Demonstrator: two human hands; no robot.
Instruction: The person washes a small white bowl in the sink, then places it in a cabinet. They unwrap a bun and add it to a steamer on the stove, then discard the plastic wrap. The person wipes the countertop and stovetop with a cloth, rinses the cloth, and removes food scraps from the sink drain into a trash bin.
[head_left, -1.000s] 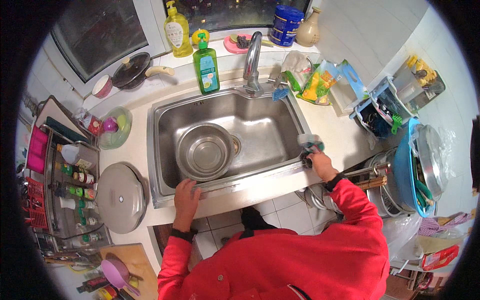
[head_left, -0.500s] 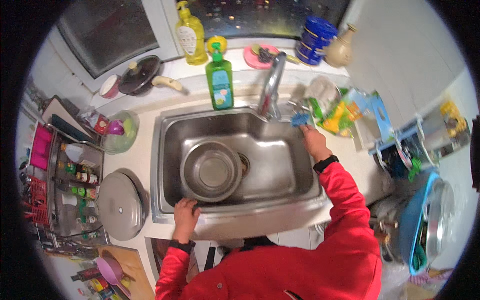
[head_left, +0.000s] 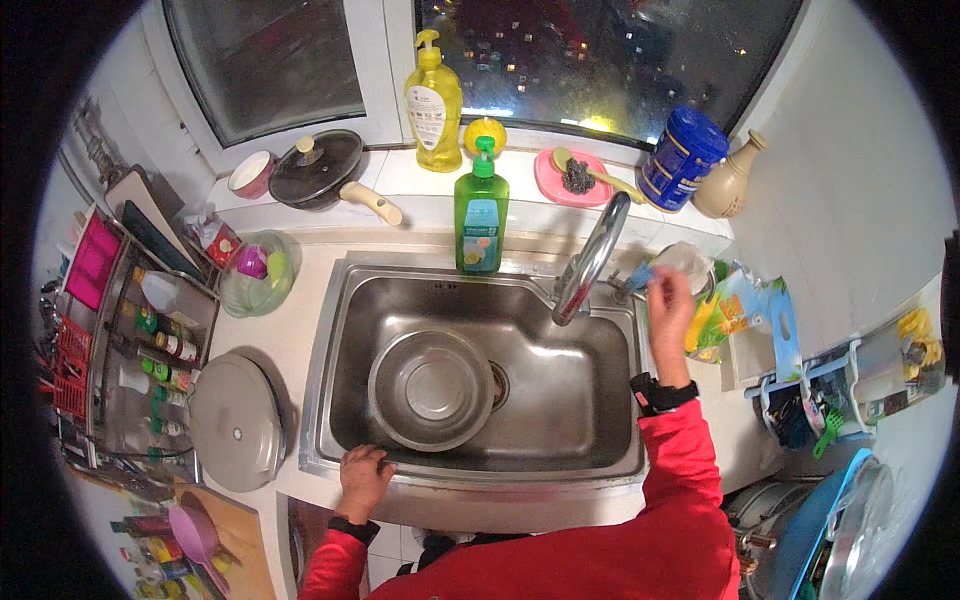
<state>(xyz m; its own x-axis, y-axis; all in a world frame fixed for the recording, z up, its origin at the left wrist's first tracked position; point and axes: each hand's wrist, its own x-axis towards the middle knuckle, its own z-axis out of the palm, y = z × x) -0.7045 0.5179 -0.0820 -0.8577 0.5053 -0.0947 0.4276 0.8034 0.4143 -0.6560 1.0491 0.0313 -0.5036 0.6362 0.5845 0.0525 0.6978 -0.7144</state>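
A steel sink [head_left: 560, 465] holds a round metal basin [head_left: 437, 390] on its left side, beside the drain. My left hand [head_left: 364, 482] rests on the front left rim, its fingers loosely bent and nothing in them. Behind the sink's right back corner, my right hand [head_left: 672, 318] is raised with the fingertips pinched together. A blurred blue scrubber [head_left: 638, 279] shows at those fingertips, partly hidden by them. To the hand's left arches the chrome faucet [head_left: 592, 255]. No water is seen running from it.
A green pump bottle [head_left: 481, 215] stands behind the sink; a yellow one [head_left: 433, 110] is on the sill. A lidded pan [head_left: 315, 172] and a pink dish [head_left: 552, 185] sit there too. A grey round lid [head_left: 236, 422] lies left; a colourful packet [head_left: 722, 318] is right.
My right hand has moved up and back from the sink's right edge, the blue scrubber shifting with it. The view has tilted toward the window. My left hand stays at the front rim.
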